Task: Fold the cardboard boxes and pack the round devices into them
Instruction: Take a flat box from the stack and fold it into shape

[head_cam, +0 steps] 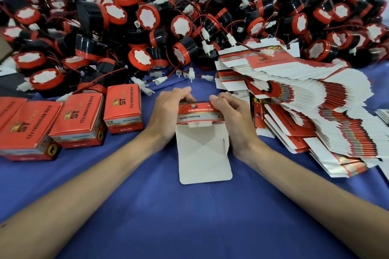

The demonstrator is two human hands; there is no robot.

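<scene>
While a half-formed box (203,153) sits open at the middle of the blue-covered bench (189,227), everything else lies around it. Beyond the box, a great heap of round devices (147,19), black with red rims and trailing wires, fills the far side. Right of the box slumps a fanned stack of flat boxes (315,107), its near edge just beside the right hand (231,115). Left of the box, finished boxes (79,118) stand closed in a row. The box shows its white inside, and one long rounded flap lies toward the person. The left hand (166,111) grips its far left edge with curled fingers. The right hand pinches the red printed panel at the far right corner. No device appears to be inside it.

Uneven pressure from the two hands would probably crease the thin card or skew the walls, and the flaps would then fail to tuck. The leaning stack could slide against the box if the right forearm nudges it. Loose wires beyond the box may snag when a device is pulled from the heap.

Most fingertips of both hands are hidden behind the red panel. Whether the box bottom is locked cannot be told. The heap and the stack run off the picture's edges.
</scene>
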